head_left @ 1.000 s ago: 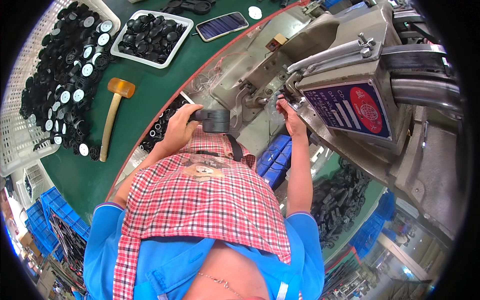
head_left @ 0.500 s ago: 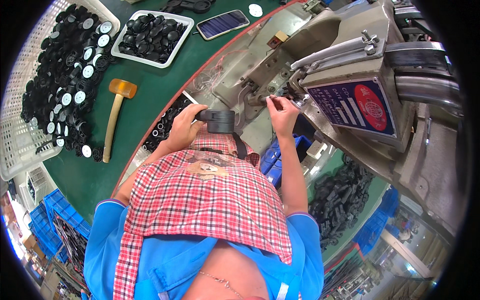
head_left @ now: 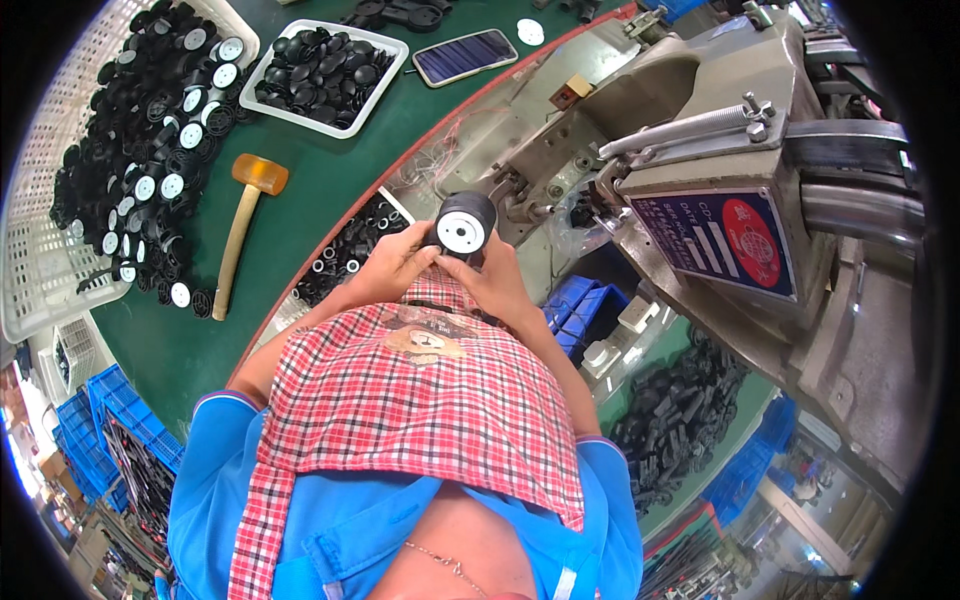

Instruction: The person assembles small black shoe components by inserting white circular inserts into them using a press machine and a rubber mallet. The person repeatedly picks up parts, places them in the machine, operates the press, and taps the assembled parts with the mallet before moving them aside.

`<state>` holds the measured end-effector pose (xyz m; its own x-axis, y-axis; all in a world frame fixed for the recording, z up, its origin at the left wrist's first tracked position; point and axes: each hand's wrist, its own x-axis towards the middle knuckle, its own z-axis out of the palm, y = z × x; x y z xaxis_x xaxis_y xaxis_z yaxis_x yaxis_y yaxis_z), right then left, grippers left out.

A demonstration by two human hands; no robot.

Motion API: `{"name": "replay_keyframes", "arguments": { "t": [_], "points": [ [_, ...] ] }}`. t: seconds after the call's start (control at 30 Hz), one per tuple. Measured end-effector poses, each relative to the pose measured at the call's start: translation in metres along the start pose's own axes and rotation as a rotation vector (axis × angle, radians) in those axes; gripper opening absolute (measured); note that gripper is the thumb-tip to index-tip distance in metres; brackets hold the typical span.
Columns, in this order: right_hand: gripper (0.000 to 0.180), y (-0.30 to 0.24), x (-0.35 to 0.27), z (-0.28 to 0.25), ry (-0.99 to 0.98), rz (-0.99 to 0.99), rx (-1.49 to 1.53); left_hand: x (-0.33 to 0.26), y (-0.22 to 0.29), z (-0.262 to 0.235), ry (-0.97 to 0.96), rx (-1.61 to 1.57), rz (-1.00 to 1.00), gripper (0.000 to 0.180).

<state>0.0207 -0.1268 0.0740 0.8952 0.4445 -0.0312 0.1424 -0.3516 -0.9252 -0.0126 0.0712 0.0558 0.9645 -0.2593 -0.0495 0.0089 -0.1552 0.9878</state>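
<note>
Black wheel (head_left: pixel 464 224): small, round, with a ribbed tread and a white hub disc with a centre hole. It is held clear of the tabletop, tilted, hub face turned up toward the camera. It is pinched between the left hand (head_left: pixel 395 268) and the right hand (head_left: pixel 497 278), fingers on its lower rim. Position: just in front of the grey press machine (head_left: pixel 640 120), near its base plate.

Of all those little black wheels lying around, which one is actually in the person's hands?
The wheel with the white hub, held up between the left hand and right hand before the grey machine. The others lie in the white basket and tray.
</note>
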Motion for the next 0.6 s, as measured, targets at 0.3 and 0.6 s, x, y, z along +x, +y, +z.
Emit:
{"name": "replay_keyframes", "arguments": {
  "t": [0.3,0.6],
  "points": [
    [0.08,-0.022,0.009,-0.001,-0.057,-0.031,0.443,-0.005,0.012,-0.046,-0.104,0.224,0.115,0.038],
    [0.053,-0.021,0.006,-0.002,0.026,-0.105,0.18,0.086,0.013,-0.159,0.467,0.856,0.137,0.019]
  ]
}}
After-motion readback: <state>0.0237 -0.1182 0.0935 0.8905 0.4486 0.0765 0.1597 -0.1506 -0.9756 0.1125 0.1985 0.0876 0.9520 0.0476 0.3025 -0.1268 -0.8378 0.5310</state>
